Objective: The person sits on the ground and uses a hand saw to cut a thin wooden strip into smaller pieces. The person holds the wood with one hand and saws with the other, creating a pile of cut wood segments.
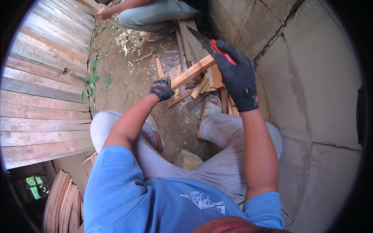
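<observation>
Your feet [212, 108] rest on a dirt floor [116, 82]. Ahead of you, wood strips [159, 68] and pale shavings [133, 42] lie scattered on it.

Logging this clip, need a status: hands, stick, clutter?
Left hand gripping stick. Right hand gripping saw, blade pointing forward-left. Scraps on ground nearby.
</observation>
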Demonstrator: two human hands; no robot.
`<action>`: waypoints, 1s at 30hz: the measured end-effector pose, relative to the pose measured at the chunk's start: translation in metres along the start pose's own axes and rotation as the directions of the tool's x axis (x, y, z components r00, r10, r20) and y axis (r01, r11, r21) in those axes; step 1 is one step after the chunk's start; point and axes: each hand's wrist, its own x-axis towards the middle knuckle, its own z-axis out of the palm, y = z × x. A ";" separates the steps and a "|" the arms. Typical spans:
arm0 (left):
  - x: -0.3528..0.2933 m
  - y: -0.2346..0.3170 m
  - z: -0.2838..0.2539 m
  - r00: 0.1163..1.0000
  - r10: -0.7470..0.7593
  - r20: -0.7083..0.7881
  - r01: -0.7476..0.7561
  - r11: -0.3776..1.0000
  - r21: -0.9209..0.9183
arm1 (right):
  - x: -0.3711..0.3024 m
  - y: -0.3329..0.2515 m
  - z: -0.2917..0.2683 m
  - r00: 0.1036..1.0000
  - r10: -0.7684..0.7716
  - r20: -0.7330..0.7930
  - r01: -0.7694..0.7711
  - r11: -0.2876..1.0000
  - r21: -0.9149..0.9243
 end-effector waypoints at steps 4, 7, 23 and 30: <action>-0.003 0.008 -0.035 0.998 -0.029 -0.057 0.028 0.999 -0.017 | 0.000 0.004 -0.006 0.998 -0.014 -0.061 0.017 0.998 0.053; -0.008 0.003 -0.045 0.995 -0.057 -0.077 0.056 0.998 -0.014 | 0.001 -0.003 -0.006 0.996 0.036 -0.082 -0.027 0.993 0.116; 0.016 -0.006 -0.013 0.995 -0.056 -0.087 0.054 0.998 -0.018 | -0.001 0.004 0.004 1.000 0.023 0.017 -0.024 0.999 0.034; 0.016 0.001 -0.018 0.996 -0.084 -0.039 0.084 0.996 -0.013 | -0.003 0.007 0.007 0.999 -0.029 0.036 0.032 0.995 -0.089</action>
